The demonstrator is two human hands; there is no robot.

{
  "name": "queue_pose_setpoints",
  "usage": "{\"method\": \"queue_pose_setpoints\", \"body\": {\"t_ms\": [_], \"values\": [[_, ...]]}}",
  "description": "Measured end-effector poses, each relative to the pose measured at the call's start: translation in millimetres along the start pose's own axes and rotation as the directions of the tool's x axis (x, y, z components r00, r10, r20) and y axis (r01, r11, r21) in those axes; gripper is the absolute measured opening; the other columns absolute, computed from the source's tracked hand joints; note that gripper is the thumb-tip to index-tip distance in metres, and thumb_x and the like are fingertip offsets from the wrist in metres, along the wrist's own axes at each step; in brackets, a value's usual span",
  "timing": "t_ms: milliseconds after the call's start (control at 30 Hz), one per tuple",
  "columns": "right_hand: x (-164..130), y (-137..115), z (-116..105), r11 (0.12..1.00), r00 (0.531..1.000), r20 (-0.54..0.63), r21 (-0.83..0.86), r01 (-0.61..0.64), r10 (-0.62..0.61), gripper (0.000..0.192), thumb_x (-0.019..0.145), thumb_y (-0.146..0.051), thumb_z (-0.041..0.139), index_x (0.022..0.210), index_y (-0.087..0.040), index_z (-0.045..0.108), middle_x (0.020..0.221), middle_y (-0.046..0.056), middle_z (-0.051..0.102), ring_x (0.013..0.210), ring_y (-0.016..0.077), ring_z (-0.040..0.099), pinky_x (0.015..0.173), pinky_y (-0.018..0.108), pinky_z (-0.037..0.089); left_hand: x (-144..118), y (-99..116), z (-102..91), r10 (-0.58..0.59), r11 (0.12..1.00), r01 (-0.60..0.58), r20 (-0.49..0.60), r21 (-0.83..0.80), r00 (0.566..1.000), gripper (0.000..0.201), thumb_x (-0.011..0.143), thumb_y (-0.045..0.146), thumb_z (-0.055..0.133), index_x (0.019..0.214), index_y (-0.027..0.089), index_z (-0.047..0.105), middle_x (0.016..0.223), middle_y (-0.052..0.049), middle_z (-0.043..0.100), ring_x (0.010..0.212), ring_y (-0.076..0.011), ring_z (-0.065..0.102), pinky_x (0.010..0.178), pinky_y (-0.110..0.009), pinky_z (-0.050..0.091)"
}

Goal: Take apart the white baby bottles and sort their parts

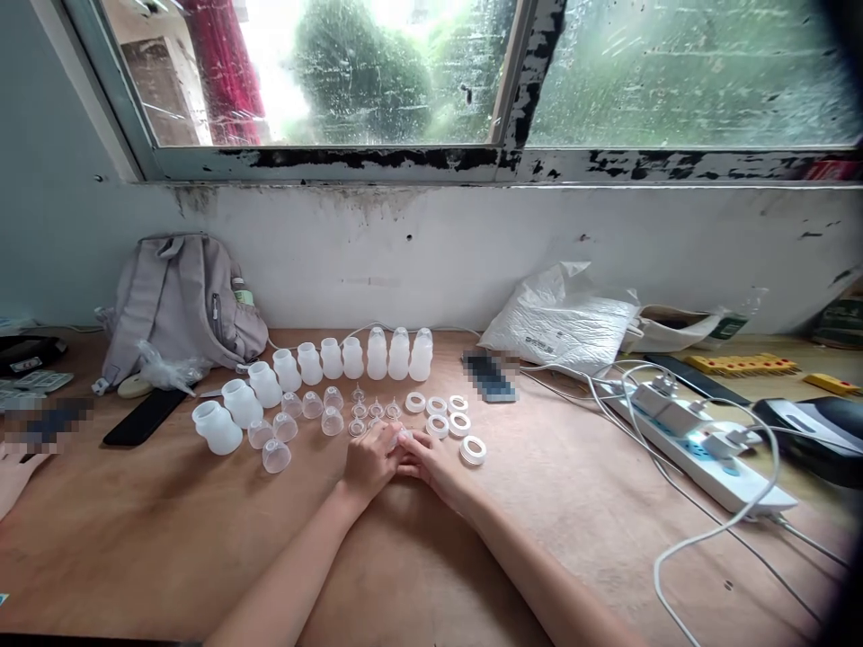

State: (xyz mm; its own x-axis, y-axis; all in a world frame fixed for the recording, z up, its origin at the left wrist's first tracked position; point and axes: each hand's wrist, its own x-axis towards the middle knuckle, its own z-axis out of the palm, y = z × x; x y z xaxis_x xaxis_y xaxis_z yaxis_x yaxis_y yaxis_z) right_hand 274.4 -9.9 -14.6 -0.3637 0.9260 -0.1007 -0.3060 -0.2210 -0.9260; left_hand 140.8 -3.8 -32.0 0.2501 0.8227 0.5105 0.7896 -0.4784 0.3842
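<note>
Squat frosted-white plastic bottles (309,364); clear colourless plastic domes (276,456); plain white plastic rings (473,462). Flat brown wooden tabletop (303,557). Light grey fabric backpack (162,296). Crinkled silver plastic bag (566,319), dark print. Long white plastic power strip (748,490), blue sockets (692,447). Pale grey window frame (539,169), patchy black.

A small translucent piece (404,437) is pinched in fingers (419,441) — mostly hidden, tilt unclear. It is well inside the table's (404,575) far edge.

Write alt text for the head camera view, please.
A person's left hand and right hand meet over a brown table, holding a small clear piece. Frosted bottles curve behind, clear caps sit to the left, and white rings lie near the right hand.
</note>
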Motion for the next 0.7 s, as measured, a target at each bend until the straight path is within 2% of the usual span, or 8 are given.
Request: {"method": "queue_pose_setpoints", "body": {"t_ms": [100, 200, 300, 367, 467, 567, 700], "values": [[-2, -3, 1, 0.999, 1.0, -0.018, -0.043, -0.001, 0.0, 0.029, 0.069, -0.04, 0.062, 0.082, -0.014, 0.062, 0.072, 0.004, 0.063, 0.065, 0.0149, 0.062, 0.063, 0.029, 0.052, 1, 0, 0.5, 0.023, 1.0, -0.023, -0.01, -0.004, 1.0, 0.023, 0.084, 0.032, 0.039, 0.089, 0.021, 0.059, 0.079, -0.004, 0.062, 0.07, -0.0144, 0.057, 0.061, -0.021, 0.04], [-4, -6, 1, 0.996, 1.0, -0.029, -0.084, -0.008, 0.006, 0.029, 0.072, -0.043, 0.059, 0.08, -0.015, 0.063, 0.065, 0.003, 0.062, 0.058, 0.0144, 0.061, 0.058, 0.028, 0.053, 1, 4, -0.5, -0.009, 0.999, 0.009, -0.001, -0.031, 1.0, 0.023, 0.084, 0.033, 0.039, 0.082, 0.02, 0.058, 0.071, -0.003, 0.06, 0.065, -0.0135, 0.056, 0.06, -0.021, 0.04], [-6, -7, 2, 0.996, 0.999, -0.032, -0.092, -0.005, 0.002, 0.033, 0.073, -0.045, 0.056, 0.081, -0.014, 0.063, 0.063, 0.003, 0.061, 0.053, 0.0138, 0.059, 0.054, 0.027, 0.052, 2, 5, -2.7, -0.068, 0.986, 0.069, 0.015, -0.148, 0.998, 0.02, 0.082, 0.03, 0.042, 0.094, 0.021, 0.054, 0.079, -0.002, 0.061, 0.063, -0.0121, 0.056, 0.06, -0.022, 0.042], [-7, -7, 2, 0.995, 0.999, -0.032, -0.097, 0.008, -0.011, 0.032, 0.073, -0.044, 0.057, 0.083, -0.014, 0.062, 0.067, 0.004, 0.062, 0.055, 0.0144, 0.06, 0.056, 0.028, 0.052, 3, 4, -5.1, -0.077, 0.966, 0.08, 0.021, -0.245, 0.997, 0.025, 0.079, 0.028, 0.045, 0.104, 0.021, 0.05, 0.085, -0.003, 0.061, 0.064, -0.0119, 0.056, 0.062, -0.023, 0.044], [-6, -5, 0, 0.993, 0.996, -0.068, -0.106, 0.055, -0.062, 0.035, 0.068, -0.038, 0.063, 0.095, -0.017, 0.057, 0.078, 0.004, 0.063, 0.065, 0.016, 0.062, 0.059, 0.029, 0.053, 5, 1, -10.7, -0.022, 0.931, 0.029, 0.024, -0.364, 0.999, 0.037, 0.074, 0.023, 0.051, 0.11, 0.021, 0.046, 0.091, -0.004, 0.06, 0.075, -0.0142, 0.058, 0.068, -0.025, 0.046], [-5, -3, -4, 0.988, 0.984, -0.133, -0.107, 0.109, -0.123, 0.041, 0.064, -0.034, 0.067, 0.099, -0.021, 0.05, 0.079, 0.001, 0.062, 0.069, 0.016, 0.062, 0.06, 0.029, 0.053, 5, 0, -16.9, 0.042, 0.882, -0.023, 0.03, -0.471, 0.999, 0.049, 0.069, 0.017, 0.054, 0.116, 0.021, 0.041, 0.1, -0.005, 0.059, 0.089, -0.0161, 0.056, 0.074, -0.027, 0.046], [-6, 0, -7, 0.981, 0.977, -0.134, -0.131, 0.146, -0.163, 0.038, 0.063, -0.032, 0.067, 0.094, -0.021, 0.049, 0.078, 0.0, 0.06, 0.069, 0.0151, 0.061, 0.058, 0.028, 0.052, 0, 0, -19.7, 0.044, 0.818, -0.002, 0.059, -0.576, 0.997, 0.043, 0.075, 0.015, 0.046, 0.117, 0.021, 0.039, 0.104, -0.005, 0.058, 0.093, -0.0144, 0.055, 0.076, -0.026, 0.046]]}}
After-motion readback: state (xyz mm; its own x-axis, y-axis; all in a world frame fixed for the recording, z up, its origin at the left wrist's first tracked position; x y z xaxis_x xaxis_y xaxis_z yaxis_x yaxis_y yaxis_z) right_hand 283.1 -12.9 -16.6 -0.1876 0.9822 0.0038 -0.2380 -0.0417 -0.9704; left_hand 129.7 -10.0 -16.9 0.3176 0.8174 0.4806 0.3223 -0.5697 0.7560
